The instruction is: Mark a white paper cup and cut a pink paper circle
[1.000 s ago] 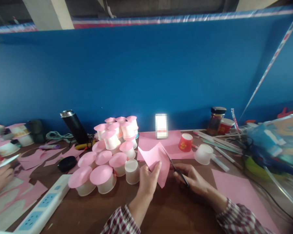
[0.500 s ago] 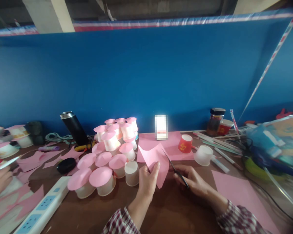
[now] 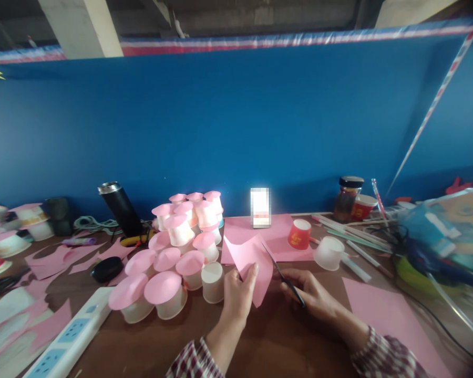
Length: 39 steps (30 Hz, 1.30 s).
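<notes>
A piece of pink paper [image 3: 256,257] with a curved upper edge is pinched between the thumb and fingers of my left hand [image 3: 238,294]. My right hand [image 3: 309,291] grips a pair of scissors [image 3: 289,283], whose blade reaches up to the paper's right side. Part of the scissors' handles is hidden by my fingers. To the left of my left hand stands a plain white paper cup [image 3: 212,282], upside down. Beyond it are several cups topped with shallow pink paper cones [image 3: 165,287]. Behind my hands a pink sheet [image 3: 240,226] lies flat, with a red cup [image 3: 299,234] on it.
On the left are a white power strip [image 3: 71,336], a black lid [image 3: 107,269], paper offcuts [image 3: 49,260] and a black flask [image 3: 120,207]. On the right lie another white cup [image 3: 329,253], a pink sheet [image 3: 390,315], a jar [image 3: 346,198] and a bulky plastic bag [image 3: 449,231]. A blue partition [image 3: 236,121] rises behind.
Another person's hand with a pale, slender object has left the view at the far left, uncovering dark scissors there. My hands, the paper and my scissors have hardly moved.
</notes>
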Motion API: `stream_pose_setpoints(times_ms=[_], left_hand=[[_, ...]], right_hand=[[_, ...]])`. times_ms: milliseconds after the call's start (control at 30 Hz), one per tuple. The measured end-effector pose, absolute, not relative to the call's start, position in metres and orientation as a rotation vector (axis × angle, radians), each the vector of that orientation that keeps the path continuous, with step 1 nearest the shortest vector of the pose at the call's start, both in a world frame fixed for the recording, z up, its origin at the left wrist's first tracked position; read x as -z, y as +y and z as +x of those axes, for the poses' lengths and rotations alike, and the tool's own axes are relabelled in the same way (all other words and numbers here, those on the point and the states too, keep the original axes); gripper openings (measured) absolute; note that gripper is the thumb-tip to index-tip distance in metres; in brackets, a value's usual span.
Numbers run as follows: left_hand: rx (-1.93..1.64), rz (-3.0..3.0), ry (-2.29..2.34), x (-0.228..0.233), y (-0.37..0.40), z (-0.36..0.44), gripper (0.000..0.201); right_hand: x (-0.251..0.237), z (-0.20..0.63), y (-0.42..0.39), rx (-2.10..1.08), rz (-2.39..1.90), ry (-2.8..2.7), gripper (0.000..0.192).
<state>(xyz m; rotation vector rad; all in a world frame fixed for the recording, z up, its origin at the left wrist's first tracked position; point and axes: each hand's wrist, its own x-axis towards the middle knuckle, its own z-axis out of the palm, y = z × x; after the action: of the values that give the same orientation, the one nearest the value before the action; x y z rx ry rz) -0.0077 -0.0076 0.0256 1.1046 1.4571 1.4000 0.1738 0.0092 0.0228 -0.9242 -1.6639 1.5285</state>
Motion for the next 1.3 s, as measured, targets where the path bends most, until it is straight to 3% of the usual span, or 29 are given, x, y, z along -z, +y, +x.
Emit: stream_pose_setpoints(times_ms=[1300], left_hand=[[-1.347,1.162,1.439,-0.016,-0.004,-0.009,0.039]], right_hand=[[-0.027,0.179,0.013,-1.488,-0.887,-1.759,0.044]])
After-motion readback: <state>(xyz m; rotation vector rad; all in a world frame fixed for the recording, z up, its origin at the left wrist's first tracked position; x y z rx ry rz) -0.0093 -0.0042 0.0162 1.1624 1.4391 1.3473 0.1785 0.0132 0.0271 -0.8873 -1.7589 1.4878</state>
